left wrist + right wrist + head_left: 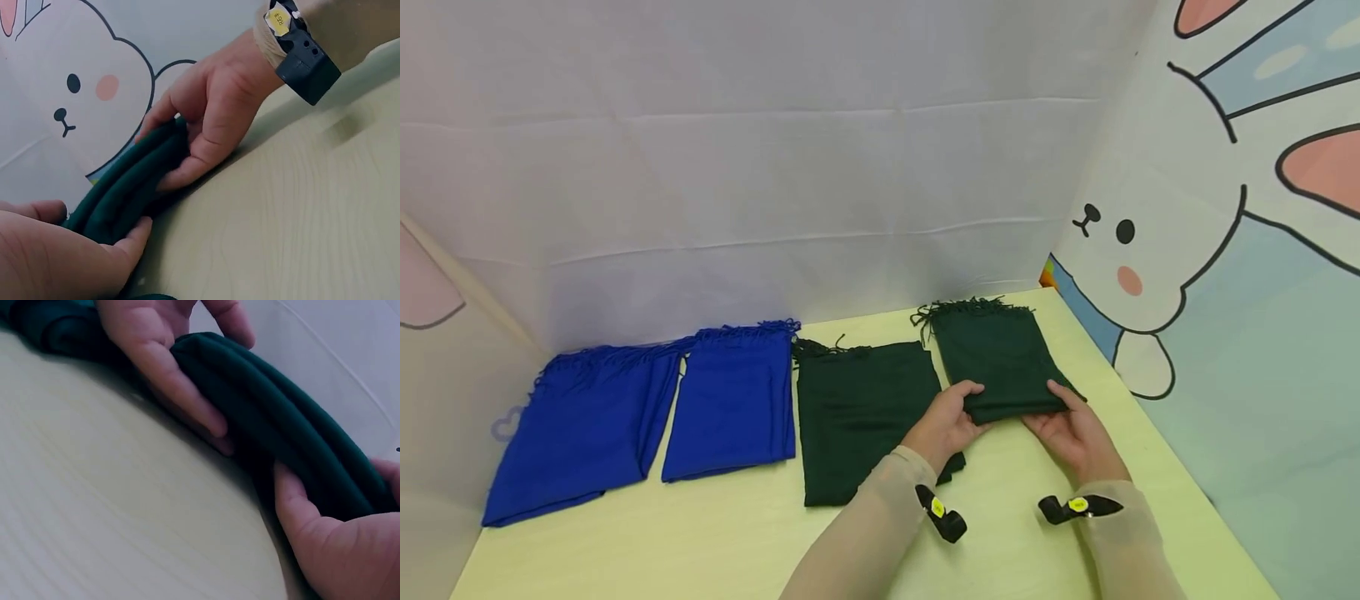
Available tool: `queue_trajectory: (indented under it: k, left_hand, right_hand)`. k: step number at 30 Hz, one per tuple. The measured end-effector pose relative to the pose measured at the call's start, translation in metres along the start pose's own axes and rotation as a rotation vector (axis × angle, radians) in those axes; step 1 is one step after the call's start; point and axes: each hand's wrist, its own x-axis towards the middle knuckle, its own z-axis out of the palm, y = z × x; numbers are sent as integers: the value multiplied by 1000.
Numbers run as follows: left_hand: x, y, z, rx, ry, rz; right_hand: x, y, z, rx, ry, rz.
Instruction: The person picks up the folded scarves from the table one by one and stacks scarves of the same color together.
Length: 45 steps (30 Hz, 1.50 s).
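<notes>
A dark green folded scarf point(1000, 354) with a fringed far edge lies at the right of the row. My left hand point(951, 425) grips its near left corner, thumb on top and fingers underneath. At the near right corner, my right hand point(1078, 433) holds the cloth the same way. Both wrist views show the near edge lifted off the table, its folded layers point(125, 181) stacked between thumbs and fingers. A second dark green scarf point(865, 417), also folded and fringed, lies just left, partly behind my left hand and forearm.
Two folded blue scarves, one wider point(587, 425) and one narrower point(726, 408), lie further left with fringes at the back. The pale yellow table point(700, 542) meets a white cloth wall point(760, 183) behind. A rabbit-printed wall point(1240, 375) runs along the right side.
</notes>
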Motion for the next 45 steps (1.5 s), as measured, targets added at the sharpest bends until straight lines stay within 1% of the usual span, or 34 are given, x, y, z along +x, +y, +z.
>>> queue_trajectory:
  k: [3, 6, 9, 12, 15, 18, 20, 24, 29, 36, 42, 45]
  left_hand:
    - [1, 1, -2, 11, -5, 22]
    - [0, 2, -6, 43, -19, 50]
    - [-3, 2, -9, 62, -55, 57]
    - [-6, 3, -10, 62, -106, 50]
    - [-9, 7, -8, 65, -141, 51]
    - [-12, 11, -6, 75, -162, 56]
    - [-14, 14, -5, 89, -179, 56]
    - [-19, 19, -5, 128, -234, 65]
    - [-28, 25, -6, 164, -291, 92]
    - [-42, 33, -3, 174, -339, 150]
    - [-64, 38, -2, 234, -410, 182]
    - [-76, 43, -1, 235, -431, 202]
  right_hand:
    - [1, 1, 5, -43, 47, -5]
    - [0, 4, 9, -89, 97, -8]
    - [-2, 7, 10, -108, 137, -12]
    - [-3, 8, 9, -116, 140, -31]
    - [-2, 7, 9, -107, 86, -54]
    - [-3, 7, 10, -138, 7, -93]
    - [-6, 6, 12, -177, -44, -127]
    - [-11, 5, 17, -262, -131, -191]
    - [-14, 7, 28, -307, -178, -247]
    - [-21, 15, 42, -338, -249, -347]
    - [-37, 23, 56, -414, -304, -433]
    - [-41, 26, 64, -444, -345, -465]
